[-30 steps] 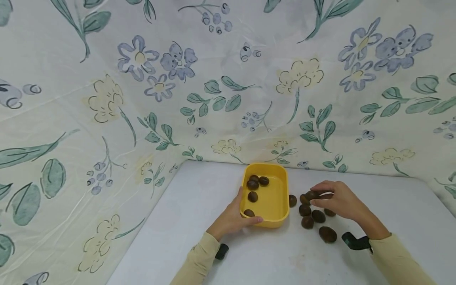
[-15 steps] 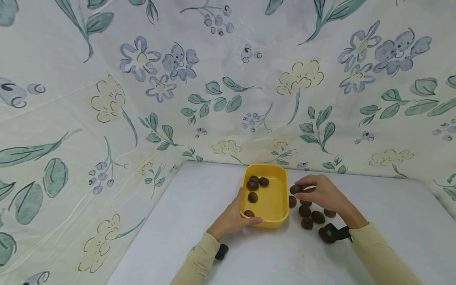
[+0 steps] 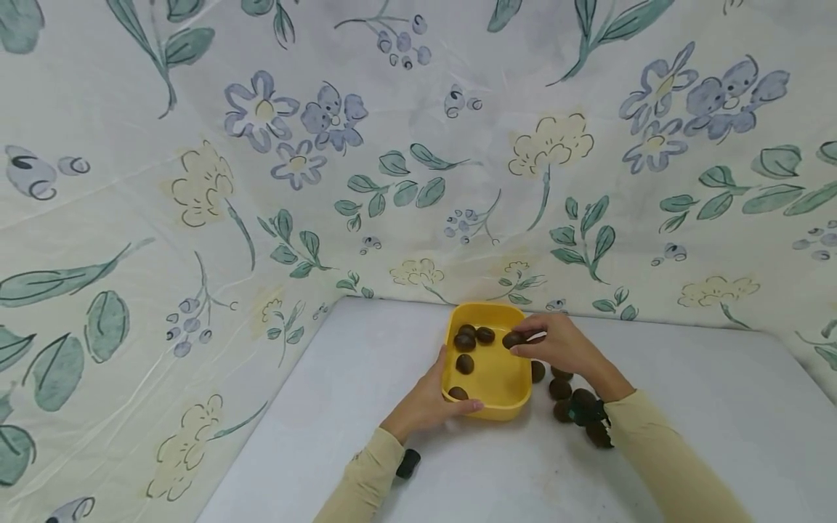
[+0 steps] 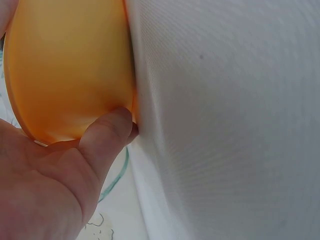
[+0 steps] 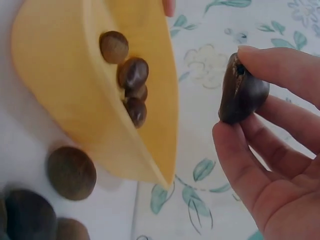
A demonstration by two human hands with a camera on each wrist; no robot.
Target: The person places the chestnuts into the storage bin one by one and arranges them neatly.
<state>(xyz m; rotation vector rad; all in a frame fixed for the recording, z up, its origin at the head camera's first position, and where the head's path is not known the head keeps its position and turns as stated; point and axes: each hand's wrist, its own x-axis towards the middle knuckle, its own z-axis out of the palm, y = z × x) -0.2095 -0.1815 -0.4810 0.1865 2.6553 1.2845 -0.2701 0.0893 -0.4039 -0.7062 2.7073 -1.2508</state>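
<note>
Chestnuts (image 3: 465,363), five of them visible, are contained in a yellow box (image 3: 497,374) with rounded corners, set on a white table (image 3: 706,421). Three are clustered at the far left corner, one is placed midway along the left side, and one is seen at the near left corner, close to the thumb of the left hand (image 3: 428,399). By that hand the near left corner of the box is gripped, its thumb laid along the near wall and its fingers along the left side.

A single chestnut (image 3: 513,340) is pinched between the thumb and fingertips of the right hand (image 3: 564,345). In the head view it is seen over the right part of the box; in the right wrist view it is shown apart from the box wall, its glossy dark shell marked by a rough split.

Loose chestnuts (image 3: 559,388) are grouped on the table to the right of the box, one just beside its wall; some are partly hidden by a black device (image 3: 585,410) worn at the right wrist. Both arms are covered by pale yellow sleeves (image 3: 660,450). Behind the table, a floral cloth (image 3: 477,247) is hung.
</note>
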